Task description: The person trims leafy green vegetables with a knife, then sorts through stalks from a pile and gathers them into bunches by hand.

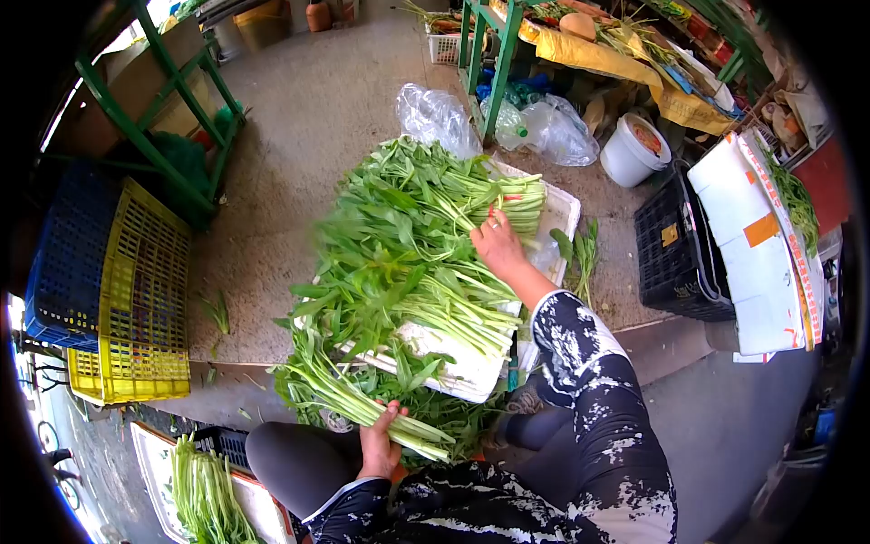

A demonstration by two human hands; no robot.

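My left hand (381, 442) is wrapped round the stems of a small bunch of water spinach (349, 399), held low by my knee with its leaves pointing up and left. My right hand (498, 249) reaches to the stem side of a big heap of water spinach (390, 218). Its fingers are curled in on the stems there, and the fingertips are partly hidden. A bit of red shows at the fingers, and a red tie (512, 197) lies across nearby stems. Under the heap are white foam trays (449, 367). More loose greens (417, 419) lie below, between my legs.
Blue and yellow crates (149, 290) stand at left, below a green metal frame (149, 136). To the right are a black crate (684, 240), a foam box (748, 245) and a white bucket (634, 150). Plastic bags (439, 118) lie behind the heap. Lower left, a tray holds greens (208, 494).
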